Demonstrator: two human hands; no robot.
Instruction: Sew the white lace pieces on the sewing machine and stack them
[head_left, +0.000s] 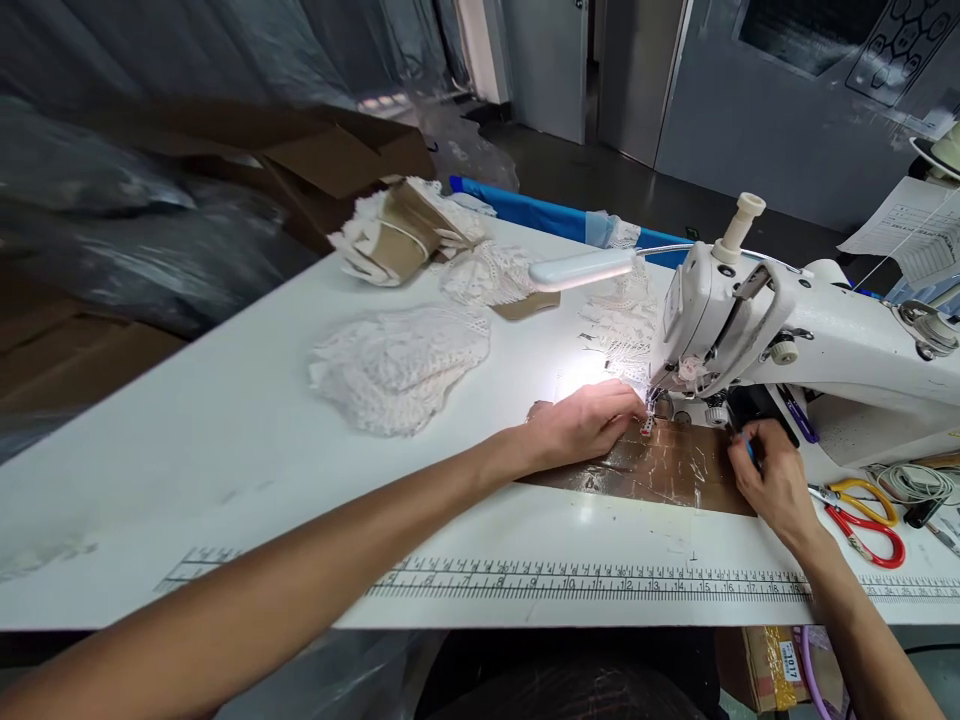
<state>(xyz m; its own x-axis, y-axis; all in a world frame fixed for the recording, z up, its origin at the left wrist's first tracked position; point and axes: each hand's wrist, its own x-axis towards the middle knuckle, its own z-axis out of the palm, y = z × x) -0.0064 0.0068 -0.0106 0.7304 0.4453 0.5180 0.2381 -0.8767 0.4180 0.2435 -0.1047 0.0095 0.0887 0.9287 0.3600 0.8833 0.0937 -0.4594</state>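
My left hand (589, 422) lies on the white table (225, 440) with its fingertips at the presser foot (647, 418) of the white sewing machine (795, 330), fingers stretched toward the needle. My right hand (772, 480) sits on the brown taped patch (660, 470) under the machine arm, fingers pinched round a small blue-tipped thing I cannot name. The machine's lamp (581, 268) lights the needle area.
A heap of white lace (401, 365) lies mid-table, more lace and brown card bundles (405, 235) behind it. Red and yellow scissors (866, 515) lie right of my right hand, beside cables. A printed ruler (570, 580) runs along the front edge. Cardboard boxes (330, 160) stand far left.
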